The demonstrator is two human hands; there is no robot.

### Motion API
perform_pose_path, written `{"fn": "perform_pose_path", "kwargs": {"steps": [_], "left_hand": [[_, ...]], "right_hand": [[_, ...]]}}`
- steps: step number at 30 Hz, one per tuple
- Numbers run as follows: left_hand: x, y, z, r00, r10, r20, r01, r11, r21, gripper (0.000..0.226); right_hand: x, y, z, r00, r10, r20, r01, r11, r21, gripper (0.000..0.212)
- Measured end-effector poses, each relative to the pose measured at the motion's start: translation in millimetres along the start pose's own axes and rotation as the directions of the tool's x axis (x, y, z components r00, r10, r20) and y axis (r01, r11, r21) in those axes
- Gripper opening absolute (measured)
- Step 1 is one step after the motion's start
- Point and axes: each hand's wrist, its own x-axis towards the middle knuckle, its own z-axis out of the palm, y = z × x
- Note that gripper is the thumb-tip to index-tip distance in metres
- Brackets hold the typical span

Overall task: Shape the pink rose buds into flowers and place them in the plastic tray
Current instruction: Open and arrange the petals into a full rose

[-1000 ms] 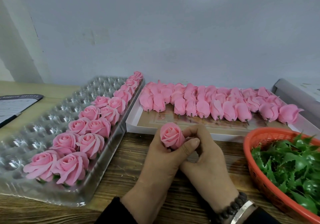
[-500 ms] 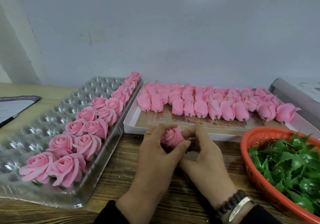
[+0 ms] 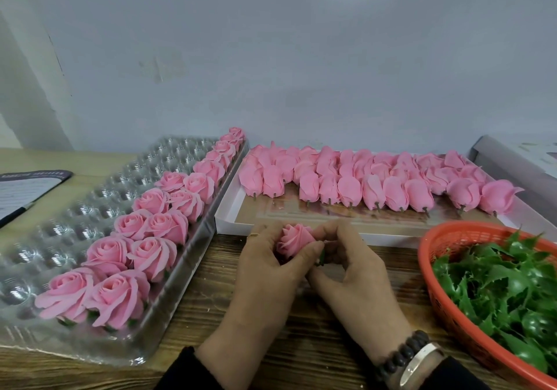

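Left hand fingers curled round the pink rose bud, thumb pressed across its lower right side. Right hand pinching at the bud's base, fingertips closed on the small green calyx poking out just below the petals. Both hands clamped on the same bud, none spare.

Bud sits between the two hands, above the wooden table, just in front of the white box. Long axis tilted: stem end down and right toward the right-hand fingers, petal face up and left, toward the plastic tray. Petals part-opened; looks mid-shaping, not done.

Key relation: tray lies to the left of the hands, so the left hand is nearer and the bud's open face already points that way. Shaped roses fill two rows along the tray's right edge, near-end pair close to the left wrist. Bare cups lie further left of those rows; whether any cup in the two filled rows is open, can't tell.

Unshaped buds lie on their sides in the white box, stems toward the person, beyond the fingers. Orange basket of green leaves on the right, just beside the right hand.
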Motion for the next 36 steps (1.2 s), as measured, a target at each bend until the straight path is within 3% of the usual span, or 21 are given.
{"fn": "perform_pose_path", "kwargs": {"steps": [9, 16, 20, 36], "left_hand": [[1.0, 0.8, -1.7, 1.000, 0.007, 0.024, -0.005, 0.994, -0.114, 0.014], [1.0, 1.6, -1.4, 0.997, -0.022, -0.080, 0.002, 0.971, -0.241, 0.008], [0.6, 0.3, 1.0, 0.993, -0.077, -0.091, 0.045, 0.949, -0.313, 0.008], [3.2, -4.8, -0.1, 0.993, -0.118, -0.016, 0.100, 0.897, -0.430, 0.026]], "right_hand": [[-0.5, 0.3, -1.8, 1.000, -0.016, 0.011, 0.015, 0.995, 0.096, 0.049], [3.1, -0.8, -1.6, 0.992, 0.119, -0.053, -0.083, 0.893, 0.443, 0.033], [3.3, -3.5, -1.9, 0.991, 0.134, -0.014, -0.111, 0.866, 0.488, 0.021], [4.1, -6.4, -1.5, 0.986, 0.164, -0.036, -0.104, 0.764, 0.637, 0.025]]}}
